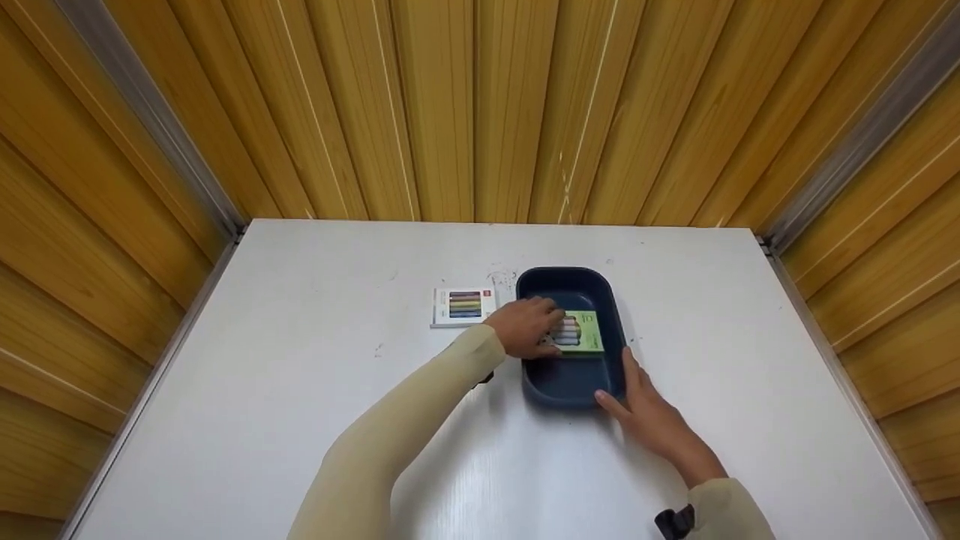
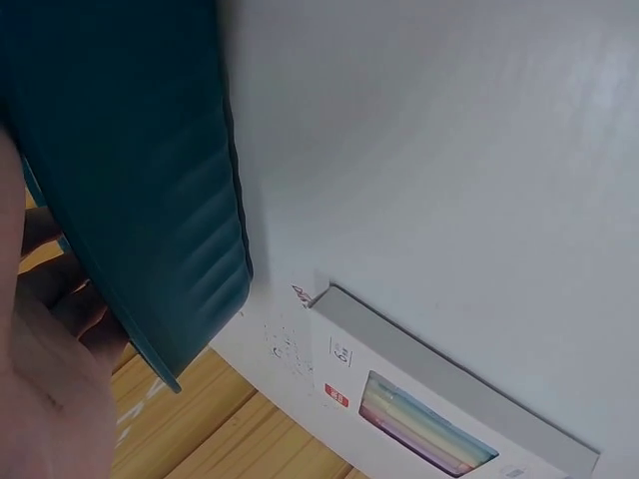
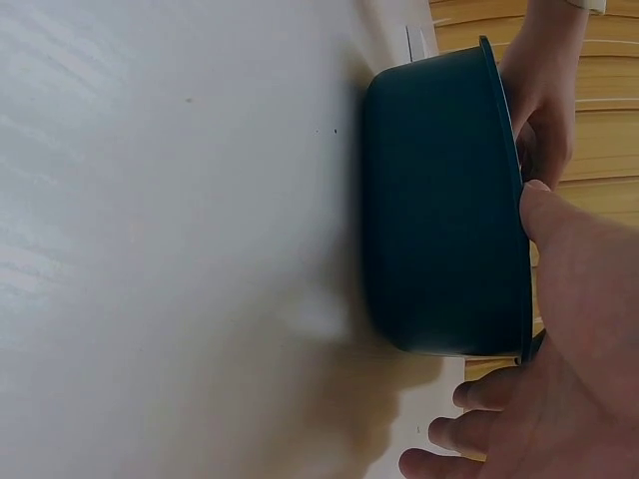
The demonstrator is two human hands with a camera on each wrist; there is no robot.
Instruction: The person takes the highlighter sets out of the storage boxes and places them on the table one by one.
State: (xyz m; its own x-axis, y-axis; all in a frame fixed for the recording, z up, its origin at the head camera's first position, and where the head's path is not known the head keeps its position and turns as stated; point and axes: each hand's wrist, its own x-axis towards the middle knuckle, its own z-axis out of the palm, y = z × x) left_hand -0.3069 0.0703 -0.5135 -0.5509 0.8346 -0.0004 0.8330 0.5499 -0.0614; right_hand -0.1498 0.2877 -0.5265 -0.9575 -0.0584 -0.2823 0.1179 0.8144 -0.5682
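A deep dark-blue plastic bin [image 1: 570, 386] stands on the white table. Inside it is a flat green box [image 1: 590, 332] whose window shows several pastel-coloured sticks. My left hand [image 1: 525, 328] reaches over the bin's left rim and grips the left end of the green box, thumb on the near side and fingers on the far side. In the left wrist view the bin's wall hides the box. My right hand [image 1: 651, 416] rests against the bin's near right corner. Its thumb touches the rim and its fingers lie fairly straight along the outer right side.
A flat white box [image 1: 465, 306] with coloured sticks in its window lies just left of the bin, close to my left wrist. Dark scuff marks [image 1: 501, 277] dot the table. Yellow wood-patterned panels [image 1: 472, 112] rise behind it and at both sides.
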